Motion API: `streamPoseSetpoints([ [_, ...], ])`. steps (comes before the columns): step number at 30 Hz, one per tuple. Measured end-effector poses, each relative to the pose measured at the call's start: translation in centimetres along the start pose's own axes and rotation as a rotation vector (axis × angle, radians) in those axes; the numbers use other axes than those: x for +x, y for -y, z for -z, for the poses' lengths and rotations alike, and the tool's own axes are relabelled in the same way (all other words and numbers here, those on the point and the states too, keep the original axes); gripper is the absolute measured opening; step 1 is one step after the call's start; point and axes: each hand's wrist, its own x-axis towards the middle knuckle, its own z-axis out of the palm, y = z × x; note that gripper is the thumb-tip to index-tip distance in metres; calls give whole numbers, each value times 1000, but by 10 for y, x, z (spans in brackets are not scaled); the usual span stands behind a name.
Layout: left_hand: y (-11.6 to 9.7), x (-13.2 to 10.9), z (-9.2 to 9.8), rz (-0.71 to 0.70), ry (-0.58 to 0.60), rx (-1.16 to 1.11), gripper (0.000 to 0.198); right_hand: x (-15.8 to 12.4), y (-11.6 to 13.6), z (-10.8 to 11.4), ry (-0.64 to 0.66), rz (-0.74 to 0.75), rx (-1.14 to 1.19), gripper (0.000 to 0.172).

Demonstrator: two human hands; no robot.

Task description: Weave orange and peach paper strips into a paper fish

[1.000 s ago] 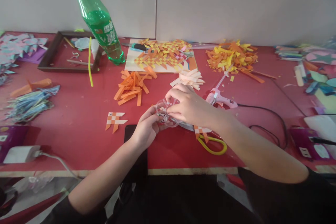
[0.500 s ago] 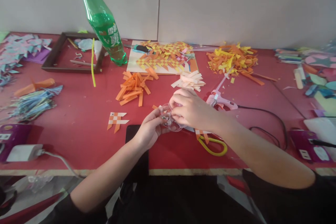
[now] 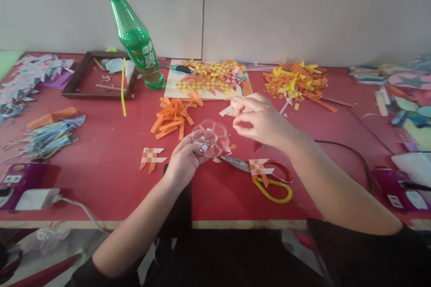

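My left hand (image 3: 184, 161) grips the rim of a clear plastic flower-shaped compartment box (image 3: 215, 136), tilted above the table. Small black-and-white pieces (image 3: 202, 145), like googly eyes, lie in one of its compartments. Up and to the right of the box, my right hand (image 3: 257, 119) is apart from it, thumb and finger bent together in a pinch; what they hold, if anything, is too small to make out. A tiny dark-centred speck (image 3: 229, 134) shows between hand and box. Scissors (image 3: 237, 163) lie below, a woven orange-and-white paper fish (image 3: 259, 170) on them.
Another woven fish (image 3: 151, 157) lies left, near a partly covered black phone (image 3: 178, 206). Orange strips (image 3: 171, 116), a yellow-orange scrap pile (image 3: 296, 80), a green bottle (image 3: 139, 49) and a dark frame (image 3: 92, 95) stand farther back. A black cable (image 3: 350, 148) runs right.
My right hand has lifted out of the box and moved up and right. My left hand has brought the box slightly lower and left, uncovering the scissors and the fish on them.
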Motion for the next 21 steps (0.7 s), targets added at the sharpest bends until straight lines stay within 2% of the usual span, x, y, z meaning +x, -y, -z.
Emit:
streamPoseSetpoints([
  [3, -27, 1, 11, -150, -107, 19, 30, -6, -21, -14, 48, -34, -1, 16],
  [7, -71, -2, 40, -345, -249, 77, 14, -18, -26, -36, 145, -36, -6, 18],
  [9, -90, -5, 58, -411, -317, 132, 12, -23, -25, -38, 181, -50, -6, 23],
  [11, -103, -8, 77, -488, -394, 199, 15, -29, -25, -32, 203, -72, -1, 31],
  [13, -111, -11, 93, -526, -448, 288, 11, -36, -26, -18, 217, -105, 5, 36],
  [15, -113, -13, 106, -503, -451, 399, 4, -45, -25, -4, 246, -140, 12, 31],
  [18, -110, -13, 121, -462, -458, 582, 14, -61, -15, 8, 335, -176, 39, 20],
  [21, -105, -11, 130, -461, -466, 787, 29, -75, 1, 5, 416, -205, 85, 14],
])
